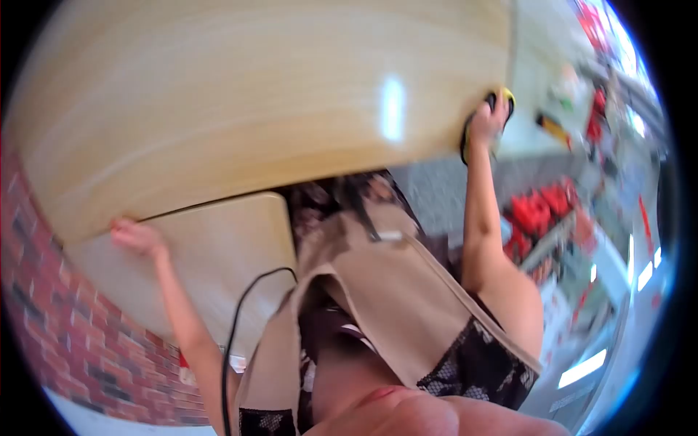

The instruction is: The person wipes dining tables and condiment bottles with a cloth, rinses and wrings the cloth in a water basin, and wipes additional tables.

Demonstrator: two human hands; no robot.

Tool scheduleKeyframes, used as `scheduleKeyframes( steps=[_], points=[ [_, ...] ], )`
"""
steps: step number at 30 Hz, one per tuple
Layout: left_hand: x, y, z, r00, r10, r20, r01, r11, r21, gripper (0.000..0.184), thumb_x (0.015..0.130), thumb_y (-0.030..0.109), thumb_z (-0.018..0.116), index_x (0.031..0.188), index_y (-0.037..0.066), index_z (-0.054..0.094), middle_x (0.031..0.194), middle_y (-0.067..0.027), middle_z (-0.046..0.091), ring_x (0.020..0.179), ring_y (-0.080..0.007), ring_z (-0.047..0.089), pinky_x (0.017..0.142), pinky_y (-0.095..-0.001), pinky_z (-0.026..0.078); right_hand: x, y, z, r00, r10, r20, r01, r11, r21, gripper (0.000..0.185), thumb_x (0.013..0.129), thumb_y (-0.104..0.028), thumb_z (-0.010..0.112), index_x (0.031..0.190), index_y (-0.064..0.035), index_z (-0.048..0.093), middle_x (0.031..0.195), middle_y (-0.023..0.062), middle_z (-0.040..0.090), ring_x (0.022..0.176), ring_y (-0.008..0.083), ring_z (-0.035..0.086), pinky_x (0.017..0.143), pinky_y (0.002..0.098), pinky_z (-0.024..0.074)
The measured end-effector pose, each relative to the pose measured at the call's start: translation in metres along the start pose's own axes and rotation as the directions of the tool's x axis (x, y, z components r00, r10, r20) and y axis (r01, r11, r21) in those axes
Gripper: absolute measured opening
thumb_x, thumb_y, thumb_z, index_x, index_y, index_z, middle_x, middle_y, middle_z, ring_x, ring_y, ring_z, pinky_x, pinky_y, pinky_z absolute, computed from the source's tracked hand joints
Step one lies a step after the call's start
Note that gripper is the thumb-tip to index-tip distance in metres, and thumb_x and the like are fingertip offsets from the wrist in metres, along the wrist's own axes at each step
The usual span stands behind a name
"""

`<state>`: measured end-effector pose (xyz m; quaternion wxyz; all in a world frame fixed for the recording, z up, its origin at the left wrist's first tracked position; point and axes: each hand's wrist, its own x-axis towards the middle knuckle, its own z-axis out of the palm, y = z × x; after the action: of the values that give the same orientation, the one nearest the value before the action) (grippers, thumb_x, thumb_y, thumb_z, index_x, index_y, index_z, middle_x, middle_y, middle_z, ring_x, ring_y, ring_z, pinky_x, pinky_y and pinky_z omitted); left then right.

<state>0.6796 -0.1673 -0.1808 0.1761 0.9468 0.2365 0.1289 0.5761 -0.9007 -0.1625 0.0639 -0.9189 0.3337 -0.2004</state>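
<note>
My right hand (488, 125) is closed around a black-and-yellow tool (507, 96) at the right end of a large wood-coloured board (291, 94). A dark curved part of it shows along the wrist, but its exact kind is unclear. Far to the left, my left hand (138, 237) rests at the board's near edge, beside a smaller pale panel (218, 247). Its fingers look curled in; blur hides whether anything is between them.
Another yellow-and-black tool (555, 131) lies on a pale surface to the right. Red items (534, 211) are stacked below it. A black cable (236, 320) loops near my left arm. Brick-patterned flooring (73, 312) runs along the left. My beige apron (392, 283) fills the lower middle.
</note>
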Motion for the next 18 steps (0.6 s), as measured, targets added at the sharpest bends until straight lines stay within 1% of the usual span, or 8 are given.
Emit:
scheduleKeyframes(
  steps=[6, 8, 9, 11, 13, 15, 16, 18],
  points=[
    [-0.022, 0.019, -0.009, 0.964, -0.049, -0.261, 0.004, 0.986, -0.169, 0.025, 0.095, 0.018, 0.042, 0.103, -0.006, 0.041, 0.106, -0.0198, 0.042, 0.097, -0.0311, 0.041, 0.085, -0.0405, 0.035, -0.045, -0.386, 0.072, 0.815, -0.58, -0.001, 0.54, 0.758, 0.366, 0.048, 0.069, -0.004, 0.051, 0.116, -0.0089, 0.06, 0.119, 0.0196, 0.056, 0.113, 0.0371, 0.051, 0.095, 0.0467, 0.0415],
    [-0.021, 0.016, -0.009, 0.942, -0.125, -0.312, 0.053, 0.972, -0.23, 0.025, 0.095, 0.017, 0.043, 0.104, -0.006, 0.04, 0.111, -0.021, 0.04, 0.1, -0.0321, 0.04, 0.088, -0.0409, 0.034, -0.11, -0.516, 0.095, 0.609, -0.792, -0.031, 0.721, 0.537, 0.438, 0.039, 0.073, -0.008, 0.053, 0.111, -0.0003, 0.055, 0.111, 0.0185, 0.056, 0.107, 0.0362, 0.052, 0.093, 0.0468, 0.0411],
    [-0.024, 0.012, -0.007, 0.936, -0.115, -0.334, 0.046, 0.977, -0.208, 0.026, 0.094, 0.017, 0.043, 0.105, -0.006, 0.04, 0.114, -0.0216, 0.039, 0.104, -0.033, 0.039, 0.091, -0.042, 0.032, -0.15, -0.581, 0.093, 0.354, -0.9, 0.253, 0.776, 0.434, 0.457, 0.036, 0.077, -0.01, 0.051, 0.111, 0.0019, 0.054, 0.112, 0.0186, 0.055, 0.109, 0.0337, 0.051, 0.095, 0.0456, 0.0398],
    [-0.021, 0.01, -0.005, 0.918, -0.105, -0.383, 0.035, 0.982, -0.186, 0.026, 0.093, 0.017, 0.044, 0.106, -0.006, 0.04, 0.118, -0.0222, 0.038, 0.107, -0.0339, 0.038, 0.093, -0.043, 0.031, -0.253, -0.675, 0.104, 0.303, -0.935, -0.184, 0.716, 0.095, 0.692, 0.027, 0.077, -0.014, 0.052, 0.099, -0.0022, 0.059, 0.107, 0.0153, 0.056, 0.104, 0.0286, 0.052, 0.092, 0.0424, 0.0417],
    [-0.021, 0.014, -0.003, 0.943, -0.205, -0.263, 0.196, 0.979, -0.062, 0.03, 0.095, 0.018, 0.039, 0.111, -0.007, 0.039, 0.125, -0.0235, 0.036, 0.114, -0.0349, 0.037, 0.097, -0.0428, 0.03, -0.333, -0.744, 0.103, -0.151, -0.979, -0.14, 0.446, -0.194, 0.874, 0.018, 0.074, -0.019, 0.057, 0.086, -0.0098, 0.068, 0.104, 0.0033, 0.06, 0.106, 0.0236, 0.052, 0.095, 0.0417, 0.0423],
    [-0.018, 0.019, -0.007, 0.957, -0.145, -0.253, 0.138, 0.989, -0.048, 0.029, 0.093, 0.018, 0.041, 0.109, -0.006, 0.04, 0.127, -0.0243, 0.035, 0.115, -0.0362, 0.036, 0.098, -0.0448, 0.029, -0.305, -0.758, 0.096, -0.245, -0.898, -0.366, 0.615, -0.435, 0.658, 0.02, 0.075, -0.018, 0.057, 0.088, -0.0092, 0.069, 0.107, 0.0046, 0.06, 0.108, 0.0236, 0.051, 0.094, 0.0422, 0.0434],
    [-0.015, 0.022, -0.011, 0.973, -0.089, -0.211, 0.086, 0.996, -0.021, 0.029, 0.091, 0.017, 0.044, 0.108, -0.006, 0.041, 0.129, -0.0251, 0.034, 0.116, -0.0375, 0.036, 0.098, -0.0468, 0.028, -0.261, -0.765, 0.095, -0.161, -0.981, -0.103, 0.6, -0.181, 0.779, 0.021, 0.077, -0.018, 0.055, 0.09, -0.0094, 0.068, 0.108, 0.0048, 0.06, 0.11, 0.0241, 0.049, 0.094, 0.0441, 0.043],
    [-0.01, 0.03, -0.015, 0.978, -0.078, -0.192, 0.073, 0.997, -0.035, 0.028, 0.091, 0.017, 0.044, 0.108, -0.006, 0.041, 0.13, -0.0245, 0.034, 0.116, -0.0375, 0.036, 0.098, -0.0466, 0.027, -0.161, -0.767, 0.171, 0.211, -0.96, -0.181, 0.627, -0.009, 0.779, 0.022, 0.077, -0.02, 0.054, 0.093, -0.0102, 0.066, 0.104, 0.012, 0.06, 0.102, 0.0286, 0.052, 0.088, 0.0451, 0.0424]
  ],
)
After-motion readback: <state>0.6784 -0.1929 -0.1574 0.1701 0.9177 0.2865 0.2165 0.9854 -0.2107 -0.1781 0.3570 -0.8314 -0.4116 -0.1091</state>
